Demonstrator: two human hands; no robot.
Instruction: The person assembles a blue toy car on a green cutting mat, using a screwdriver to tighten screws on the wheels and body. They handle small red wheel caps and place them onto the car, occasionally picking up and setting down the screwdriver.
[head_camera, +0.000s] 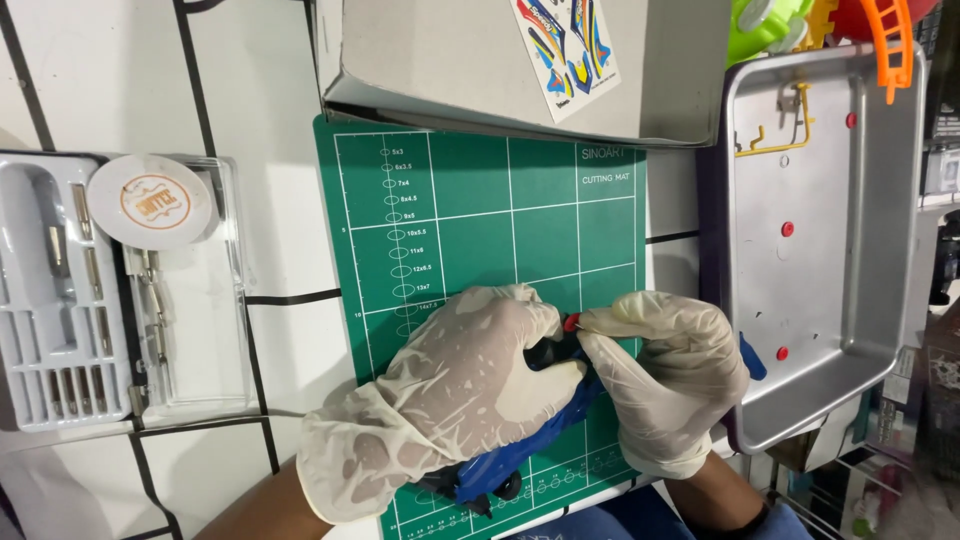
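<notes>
Both hands wear pale latex gloves and meet over a green cutting mat (480, 220). My left hand (450, 390) wraps over a blue and black plastic model (505, 460), which lies on the mat and is mostly hidden beneath the palm. My right hand (670, 375) pinches a small red piece (571, 322) between thumb and fingertip, pressed against the top of the model right beside my left fingers. A bit of blue plastic (752, 360) shows behind the right hand.
A metal tray (850, 330) at the right holds small red pieces (787, 229) and a yellow sprue (785, 135). A grey cardboard box (470, 60) with a sticker sheet (565, 45) lies behind the mat. A clear tool case (200, 330) with blades and a round white lid (153, 201) sits left.
</notes>
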